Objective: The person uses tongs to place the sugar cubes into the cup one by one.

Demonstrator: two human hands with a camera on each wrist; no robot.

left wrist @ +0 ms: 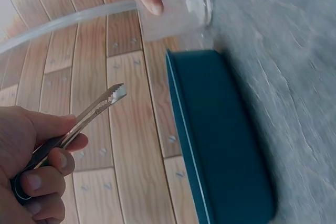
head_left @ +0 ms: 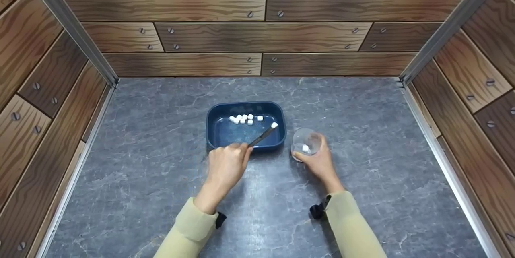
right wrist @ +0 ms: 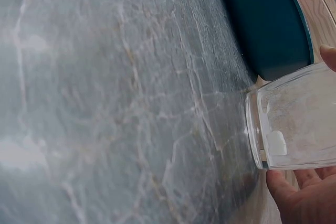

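Observation:
My left hand [head_left: 228,163] grips a pair of metal tongs [left wrist: 84,120] with serrated tips. Between those tips a small white cube [head_left: 274,125] is pinched, above the right side of a dark blue rectangular tub [head_left: 213,129]. Several more white cubes [head_left: 242,120] lie inside the tub toward its back. To the tub's right, my right hand [head_left: 320,161] holds a clear cup [right wrist: 299,114], thumb on one side and fingers on the other. A white cube [right wrist: 276,143] sits at the bottom of the cup. In the left wrist view the tub's inside is hidden.
The grey marbled tabletop [head_left: 153,193] spreads around the tub and cup. Wood-patterned panels [head_left: 257,36] wall the back and both sides, with metal posts [head_left: 450,28] at the back corners.

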